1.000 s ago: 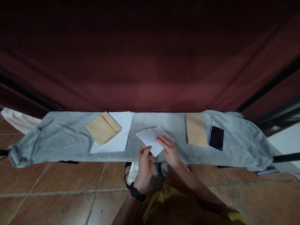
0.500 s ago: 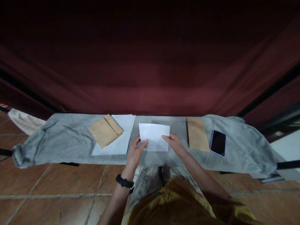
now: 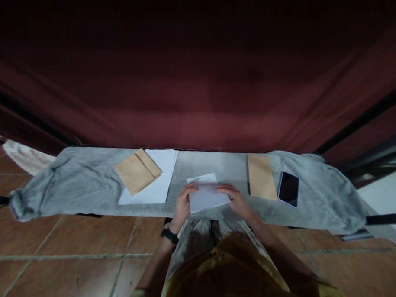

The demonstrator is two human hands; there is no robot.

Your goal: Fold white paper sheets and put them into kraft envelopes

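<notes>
A folded white sheet of paper [image 3: 206, 194] lies over the near edge of the grey cloth-covered table [image 3: 88, 182]. My left hand [image 3: 183, 204], with a black watch on its wrist, grips the sheet's left edge. The sheet's right edge is held by my right hand [image 3: 236, 199], thumb on top. Both hands are closed on the paper, one at each side.
A brown envelope [image 3: 137, 170] lies on white sheets [image 3: 154, 189] at the left. Another brown envelope [image 3: 261, 176] and a dark phone [image 3: 287, 188] lie to the right. A dark red curtain [image 3: 196, 92] hangs behind the table. Tiled floor [image 3: 59, 257] lies below.
The paper, held upright above the table half a second ago, has come down toward me and now lies flatter at the table's near edge. Both hands followed it.
</notes>
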